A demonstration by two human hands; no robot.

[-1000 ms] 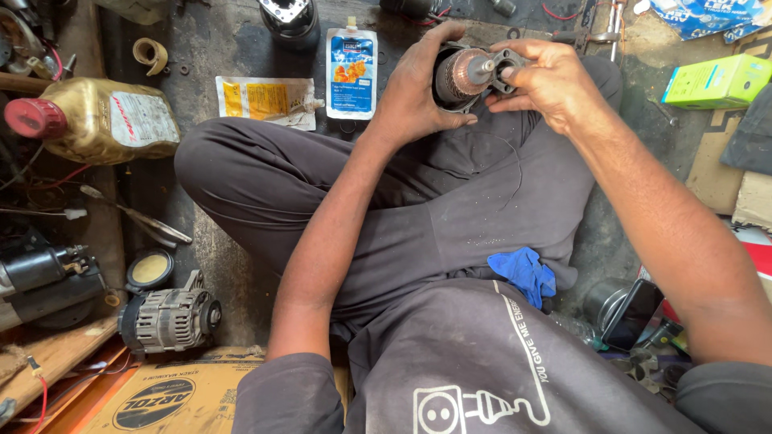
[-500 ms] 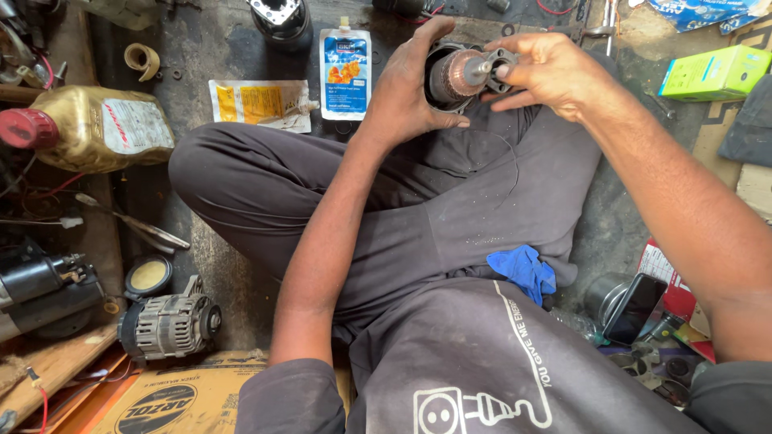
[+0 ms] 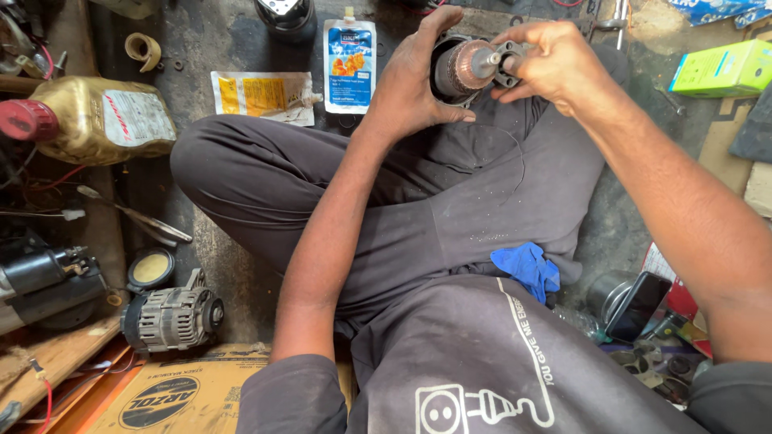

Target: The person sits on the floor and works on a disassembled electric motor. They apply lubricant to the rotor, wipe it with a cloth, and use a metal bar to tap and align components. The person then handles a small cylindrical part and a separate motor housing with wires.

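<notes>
While we are gripping the motor armature (image 3: 465,71) in our left hand (image 3: 410,84), our right hand (image 3: 555,64) is now pinching the small black end plate (image 3: 508,64) closer onto its shaft. Both sets of fingers are staying closed, so the fitting seems to be advancing.

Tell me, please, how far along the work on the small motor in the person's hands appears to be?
Done: the motor is opened up, its copper-coloured armature exposed. In hand: the left hand grips the dark housing, while the right hand holds a dark end piece at the shaft tip; whether it is going on or coming off cannot be told. Left: the end stays uncovered, and the blue grease pouch lies on the floor beside it.
</notes>
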